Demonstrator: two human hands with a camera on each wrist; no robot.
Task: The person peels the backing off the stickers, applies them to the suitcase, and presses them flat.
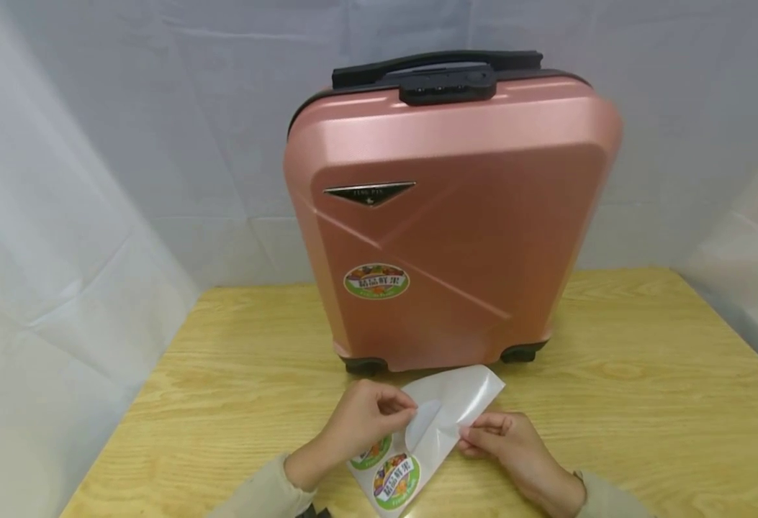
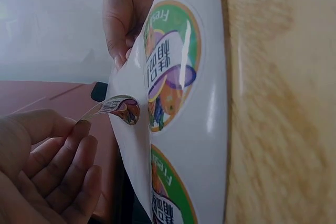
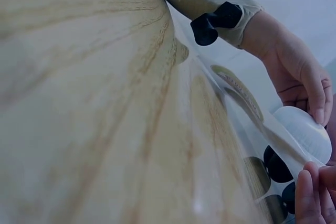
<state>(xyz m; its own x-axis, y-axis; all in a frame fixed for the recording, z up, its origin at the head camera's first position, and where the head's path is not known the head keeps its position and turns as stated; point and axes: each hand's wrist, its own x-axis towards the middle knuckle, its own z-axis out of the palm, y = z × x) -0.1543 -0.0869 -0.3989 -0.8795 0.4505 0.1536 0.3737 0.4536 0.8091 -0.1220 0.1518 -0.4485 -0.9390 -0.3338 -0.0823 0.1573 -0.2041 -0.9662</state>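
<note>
While the thumb and fingers of the left hand (image 1: 367, 421) pinch one edge of a peeled-up oval sticker (image 1: 421, 426), the thumb and fingers of the right hand (image 1: 511, 447) grip the right edge of a glossy white sheet (image 1: 477, 394). The lifted sticker curves, its pale back facing the head camera and its far end against the sheet; whether that end is stuck there, I cannot tell. Two more printed stickers, one nearer (image 1: 396, 480) and one partly behind the left wrist (image 1: 373, 453), lie flat on the sheet's near part. The sheet bends over the wood-grain counter (image 1: 664, 374), just in front of an upright pink suitcase (image 1: 476, 208). On the suitcase's front, a matching oval label (image 1: 376, 281) sits below a dark triangular badge (image 1: 370, 193). White cloth (image 1: 126, 144) hangs behind.
</note>
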